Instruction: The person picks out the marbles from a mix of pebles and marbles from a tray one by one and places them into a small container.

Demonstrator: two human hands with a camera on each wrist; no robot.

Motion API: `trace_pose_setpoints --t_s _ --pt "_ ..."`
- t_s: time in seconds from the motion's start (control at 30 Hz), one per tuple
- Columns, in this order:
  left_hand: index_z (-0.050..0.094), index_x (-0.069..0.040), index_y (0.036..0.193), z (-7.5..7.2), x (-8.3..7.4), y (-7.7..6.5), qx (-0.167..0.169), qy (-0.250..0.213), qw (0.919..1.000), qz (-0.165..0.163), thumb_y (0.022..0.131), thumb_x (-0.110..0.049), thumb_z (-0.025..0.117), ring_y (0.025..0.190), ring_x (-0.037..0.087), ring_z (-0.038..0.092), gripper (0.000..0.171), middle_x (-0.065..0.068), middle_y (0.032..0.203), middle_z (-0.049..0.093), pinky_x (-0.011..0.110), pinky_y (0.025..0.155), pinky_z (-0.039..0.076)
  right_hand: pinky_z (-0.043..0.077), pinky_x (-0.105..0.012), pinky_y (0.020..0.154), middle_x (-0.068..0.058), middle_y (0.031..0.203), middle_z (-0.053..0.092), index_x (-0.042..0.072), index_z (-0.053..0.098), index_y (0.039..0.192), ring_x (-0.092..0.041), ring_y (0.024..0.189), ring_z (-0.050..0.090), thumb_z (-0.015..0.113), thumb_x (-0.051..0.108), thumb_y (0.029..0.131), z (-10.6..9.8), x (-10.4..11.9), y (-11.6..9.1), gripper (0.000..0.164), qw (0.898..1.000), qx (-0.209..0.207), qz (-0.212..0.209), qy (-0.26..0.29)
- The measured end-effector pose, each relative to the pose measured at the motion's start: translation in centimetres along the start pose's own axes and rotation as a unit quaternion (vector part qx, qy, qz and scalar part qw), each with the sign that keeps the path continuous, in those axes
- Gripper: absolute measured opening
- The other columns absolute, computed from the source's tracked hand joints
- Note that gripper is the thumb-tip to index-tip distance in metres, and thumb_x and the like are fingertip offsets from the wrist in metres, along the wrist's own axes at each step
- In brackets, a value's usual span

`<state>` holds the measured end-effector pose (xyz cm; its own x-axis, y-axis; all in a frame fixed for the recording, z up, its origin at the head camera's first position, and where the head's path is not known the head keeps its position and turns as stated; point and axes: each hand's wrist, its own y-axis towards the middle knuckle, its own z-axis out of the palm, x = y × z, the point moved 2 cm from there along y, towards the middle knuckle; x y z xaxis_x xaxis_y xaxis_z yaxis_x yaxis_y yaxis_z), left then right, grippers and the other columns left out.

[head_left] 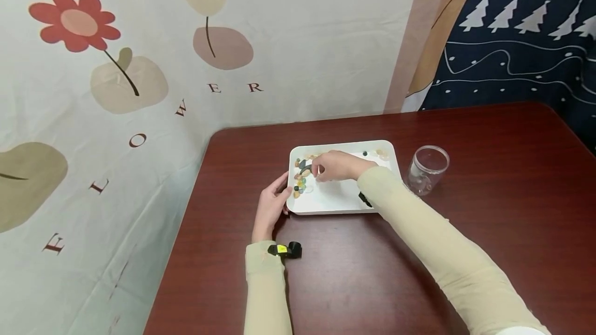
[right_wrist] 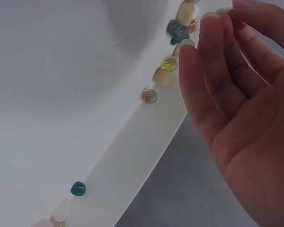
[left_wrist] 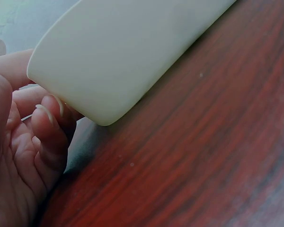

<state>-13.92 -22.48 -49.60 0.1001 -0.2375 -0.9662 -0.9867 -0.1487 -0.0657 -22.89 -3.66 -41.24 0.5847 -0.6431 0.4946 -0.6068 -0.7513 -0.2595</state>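
Observation:
A white tray (head_left: 340, 203) lies on the table, with small coloured stones (head_left: 302, 181) gathered mostly at its left end. My left hand (head_left: 271, 206) grips the tray's left edge; the left wrist view shows curled fingers at the tray's corner (left_wrist: 104, 104). Over the left part of the tray is my right hand (head_left: 339, 165). In the right wrist view, its thumb and fingertips pinch a small reddish-brown stone (right_wrist: 237, 22), mostly hidden by the fingers. Beyond that hand, more stones line the tray's edge, among them a dark teal one (right_wrist: 78, 188) and a grey-blue one (right_wrist: 178, 31).
A clear open jar (head_left: 429, 167) stands on the table just right of the tray. The dark red wooden table (head_left: 335, 283) reaches back to a wall covering (head_left: 316, 56) printed with flowers. A dark blue cloth (head_left: 512, 61) with white trees hangs at the back right.

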Motion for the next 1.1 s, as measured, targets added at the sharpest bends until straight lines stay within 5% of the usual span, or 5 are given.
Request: trace_pose_setpoints --t_s 0.1,0.37,0.63,1.1 --pt "0.053 -0.026 0.125 0.0 0.0 -0.1 -0.003 -0.003 1.0000 0.000 0.085 -0.020 0.059 0.039 0.016 0.043 0.041 -0.004 0.119 0.055 0.031 0.036 0.042 0.042 -0.028 0.066 0.003 0.083 0.056 0.018 0.063 0.094 -0.014 0.073 0.051 0.060 0.021 0.082 -0.1 0.2 -0.6 0.013 1.000 -0.006 0.001 0.001" --pt "0.050 -0.014 0.129 -0.1 -2.9 -1.5 0.011 -0.010 0.9998 -0.014 0.086 -0.013 0.056 0.039 0.014 0.044 0.043 0.008 0.125 0.051 0.031 0.038 0.043 0.041 -0.028 0.066 0.004 0.080 0.056 0.015 0.063 0.101 -0.013 0.071 0.049 0.054 0.020 0.085 -0.1 1.2 -2.2 0.019 1.000 -0.027 -0.013 0.006" --pt "0.050 -0.015 0.128 0.0 -3.0 -1.5 0.010 -0.014 0.9998 -0.011 0.086 -0.012 0.056 0.039 0.015 0.043 0.043 0.007 0.124 0.052 0.032 0.038 0.043 0.040 -0.026 0.061 0.005 0.070 0.052 0.015 0.063 0.099 -0.009 0.061 0.045 0.052 0.018 0.085 0.1 1.9 -3.8 0.018 0.998 -0.059 -0.027 0.000" --pt "0.050 -0.014 0.129 0.2 -2.8 -1.4 0.007 -0.015 0.9997 -0.016 0.087 -0.011 0.056 0.039 0.014 0.043 0.043 0.008 0.125 0.051 0.030 0.037 0.042 0.044 -0.024 0.059 0.010 0.075 0.057 0.018 0.062 0.098 -0.008 0.063 0.050 0.053 0.020 0.086 0.9 1.6 -6.4 0.016 0.990 -0.122 -0.024 0.068"
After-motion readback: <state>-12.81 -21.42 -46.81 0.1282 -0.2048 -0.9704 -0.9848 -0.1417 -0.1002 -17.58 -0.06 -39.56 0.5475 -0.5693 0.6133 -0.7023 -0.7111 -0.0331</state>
